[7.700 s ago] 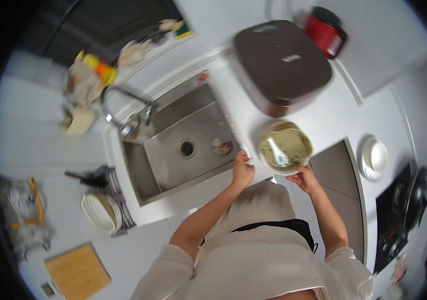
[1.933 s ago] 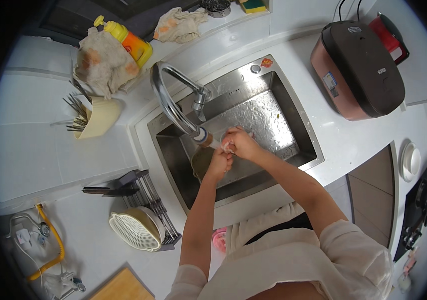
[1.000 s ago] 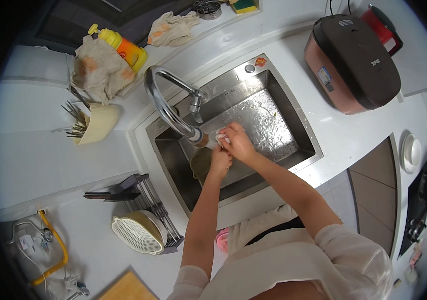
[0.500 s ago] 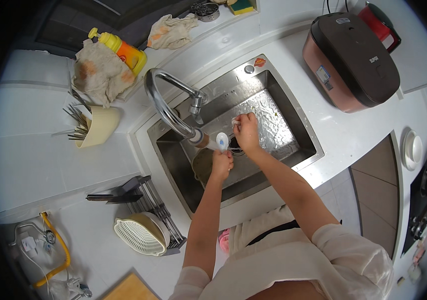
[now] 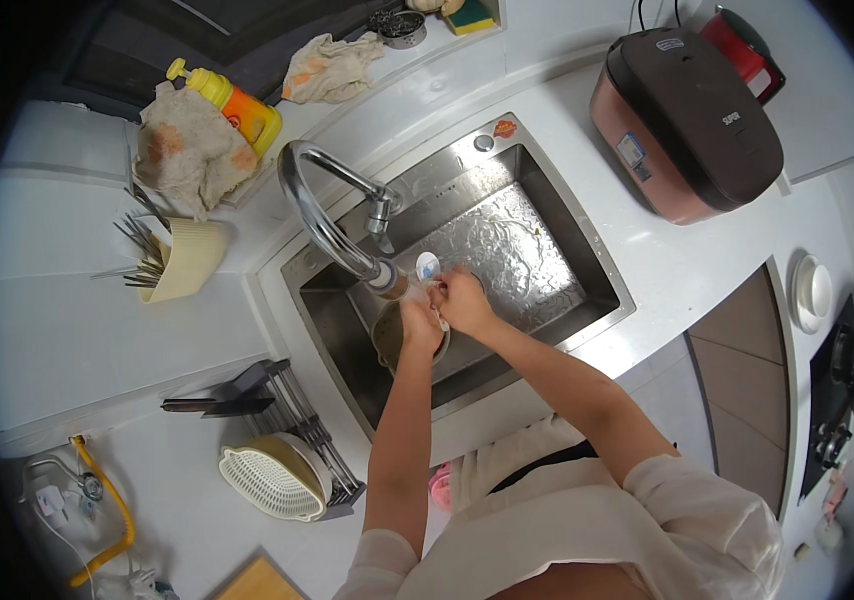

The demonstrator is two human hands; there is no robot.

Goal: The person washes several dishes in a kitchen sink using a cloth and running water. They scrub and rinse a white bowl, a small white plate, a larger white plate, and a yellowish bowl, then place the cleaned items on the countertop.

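1. Mid-frame, the spoon point(image 5: 428, 266) lay between left hand point(image 5: 418, 318) and right hand point(image 5: 463, 302).
2. The right curled round it; the left's grip could not be told.
3. Upper right, the cooker point(image 5: 687, 110) bore a blue-and-white label point(image 5: 631, 150) and pale lettering point(image 5: 731, 118).

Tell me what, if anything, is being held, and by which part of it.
A white spoon, held by its handle in the left grip. The right grip is at the handle too; whether it holds anything else is hidden.
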